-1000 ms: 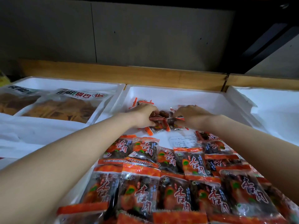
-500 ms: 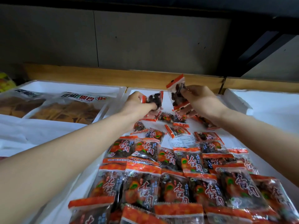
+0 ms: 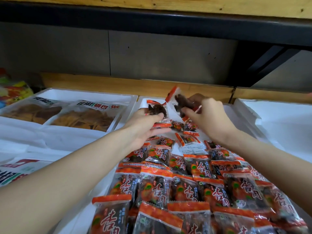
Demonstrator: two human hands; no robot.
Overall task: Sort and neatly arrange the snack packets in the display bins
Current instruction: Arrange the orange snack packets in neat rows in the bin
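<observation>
Rows of small orange-and-clear snack packets (image 3: 199, 188) fill the near part of the middle white foam bin (image 3: 236, 115). Several loose packets (image 3: 187, 139) lie scattered at its far end. My left hand (image 3: 145, 125) holds one packet (image 3: 157, 110) between thumb and fingers above that pile. My right hand (image 3: 207, 114) pinches another packet (image 3: 177, 102), lifted and tilted, its orange edge pointing up. The two held packets nearly touch.
The left foam bin (image 3: 84, 93) holds two large bags of golden chips (image 3: 87, 115). Another white bin (image 3: 278, 115) stands at the right. A wooden ledge (image 3: 118, 83) runs behind the bins, under a dark shelf. Colourful packets (image 3: 15, 92) sit at far left.
Both hands have risen from the loose pile at the bin's far end, each lifting a packet. The camera has tilted upward slightly.
</observation>
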